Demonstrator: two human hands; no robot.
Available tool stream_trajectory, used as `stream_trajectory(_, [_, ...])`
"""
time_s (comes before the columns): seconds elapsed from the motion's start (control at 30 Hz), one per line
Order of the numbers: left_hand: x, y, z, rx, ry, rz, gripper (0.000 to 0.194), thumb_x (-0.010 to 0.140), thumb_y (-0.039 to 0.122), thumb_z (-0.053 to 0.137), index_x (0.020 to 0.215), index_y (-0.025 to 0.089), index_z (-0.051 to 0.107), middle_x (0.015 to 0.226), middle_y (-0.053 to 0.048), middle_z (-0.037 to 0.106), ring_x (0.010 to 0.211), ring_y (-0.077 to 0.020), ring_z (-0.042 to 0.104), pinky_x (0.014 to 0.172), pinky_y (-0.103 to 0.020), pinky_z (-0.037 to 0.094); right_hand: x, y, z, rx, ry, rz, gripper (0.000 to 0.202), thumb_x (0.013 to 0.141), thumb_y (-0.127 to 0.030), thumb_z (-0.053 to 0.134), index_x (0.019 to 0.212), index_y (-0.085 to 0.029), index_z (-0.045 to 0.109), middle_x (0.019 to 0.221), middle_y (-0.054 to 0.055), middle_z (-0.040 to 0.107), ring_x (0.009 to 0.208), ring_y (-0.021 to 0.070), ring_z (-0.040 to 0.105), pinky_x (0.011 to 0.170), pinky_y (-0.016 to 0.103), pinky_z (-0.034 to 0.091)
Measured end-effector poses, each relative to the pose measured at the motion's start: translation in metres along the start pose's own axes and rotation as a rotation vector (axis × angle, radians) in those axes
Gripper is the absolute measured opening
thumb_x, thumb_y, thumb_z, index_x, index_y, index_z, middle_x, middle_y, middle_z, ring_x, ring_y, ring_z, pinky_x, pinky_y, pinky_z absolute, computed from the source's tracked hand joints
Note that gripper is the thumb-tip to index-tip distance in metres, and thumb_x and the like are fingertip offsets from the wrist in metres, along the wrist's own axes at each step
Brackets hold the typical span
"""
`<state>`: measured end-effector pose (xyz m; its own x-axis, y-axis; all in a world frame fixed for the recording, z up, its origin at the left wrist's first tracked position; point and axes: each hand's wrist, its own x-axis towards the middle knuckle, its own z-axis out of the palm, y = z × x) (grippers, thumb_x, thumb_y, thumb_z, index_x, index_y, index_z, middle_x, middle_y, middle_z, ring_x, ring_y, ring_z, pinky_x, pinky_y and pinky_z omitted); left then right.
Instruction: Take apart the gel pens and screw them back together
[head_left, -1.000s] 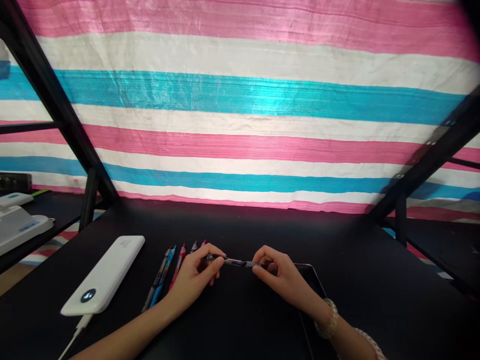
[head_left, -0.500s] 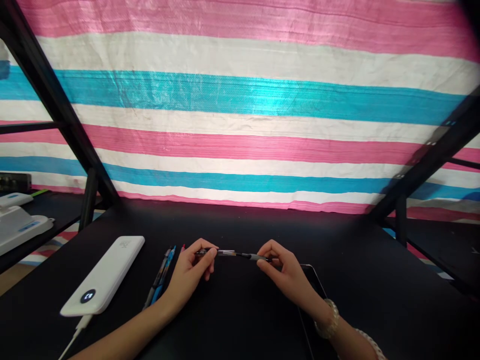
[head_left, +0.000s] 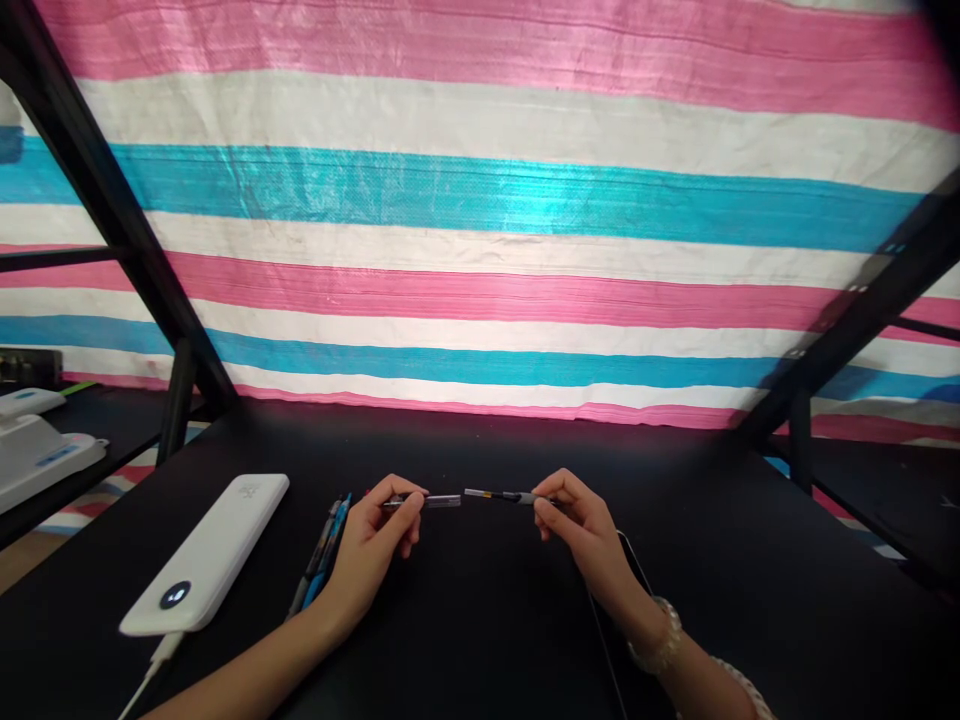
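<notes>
My left hand (head_left: 386,525) pinches a clear pen barrel (head_left: 442,501), whose open end points right. Across a small gap, my right hand (head_left: 574,515) grips the dark front part of the pen (head_left: 517,496), with a thin refill end sticking out to the left. The two pen parts are apart and roughly in line, just above the black table. Just left of my left hand lie several pens (head_left: 321,555), blue and dark, side by side. My fingers hide the outer ends of both parts.
A white power bank (head_left: 214,545) with a lit display and a plugged-in cable (head_left: 159,660) lies at the left. Under my right forearm rests a dark flat device (head_left: 634,555) with a pale edge. Black frame bars and a striped sheet (head_left: 480,300) stand behind the table.
The pen has come apart. My right hand has moved right and slightly up with the front part and refill; my left hand has shifted slightly left with the barrel.
</notes>
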<state>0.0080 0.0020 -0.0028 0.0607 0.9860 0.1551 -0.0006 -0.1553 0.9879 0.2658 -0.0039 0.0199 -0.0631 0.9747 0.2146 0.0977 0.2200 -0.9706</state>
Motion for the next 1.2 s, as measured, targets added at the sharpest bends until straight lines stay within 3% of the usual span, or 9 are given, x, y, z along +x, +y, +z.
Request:
stream_trajectory(0.4, [0.000, 0.004, 0.001, -0.025, 0.023, -0.016, 0.026, 0.090, 0.043, 0.064, 0.088, 0.017, 0.064, 0.057, 0.004, 0.052, 0.050, -0.0110, 0.046, 0.046, -0.020, 0.036, -0.001, 0.001, -0.001, -0.008, 0.003, -0.011, 0.023, 0.085, -0.040, 0.067, 0.080, -0.019, 0.059, 0.066, -0.002, 0.056, 0.059, 0.0144, 0.052, 0.054, 0.026, 0.045])
stream_trajectory(0.73, [-0.001, 0.002, 0.003, -0.029, -0.033, -0.024, 0.027, 0.091, 0.045, 0.063, 0.089, 0.018, 0.064, 0.057, 0.005, 0.053, 0.048, -0.0106, 0.047, 0.046, -0.021, 0.035, -0.001, 0.001, 0.002, -0.014, -0.050, -0.009, 0.022, 0.086, -0.040, 0.067, 0.082, -0.019, 0.059, 0.067, -0.001, 0.057, 0.059, 0.0141, 0.054, 0.054, 0.025, 0.047])
stream_trajectory(1.03, [-0.002, 0.003, 0.010, -0.037, -0.171, -0.037, 0.032, 0.088, 0.049, 0.065, 0.088, 0.017, 0.063, 0.066, 0.002, 0.061, 0.045, -0.0094, 0.053, 0.050, -0.023, 0.037, -0.006, 0.003, 0.007, -0.304, -0.117, -0.132, 0.002, 0.087, -0.022, 0.067, 0.089, -0.021, 0.066, 0.085, 0.002, 0.066, 0.076, 0.0177, 0.063, 0.065, 0.026, 0.051])
stream_trajectory(1.2, [0.000, 0.002, 0.010, -0.076, -0.166, -0.053, 0.031, 0.088, 0.047, 0.066, 0.090, 0.017, 0.062, 0.066, 0.002, 0.063, 0.046, -0.0091, 0.053, 0.051, -0.023, 0.040, -0.007, 0.005, 0.008, -0.388, -0.124, -0.234, 0.008, 0.085, -0.014, 0.067, 0.086, -0.021, 0.064, 0.080, -0.001, 0.066, 0.069, 0.0158, 0.061, 0.065, 0.027, 0.047])
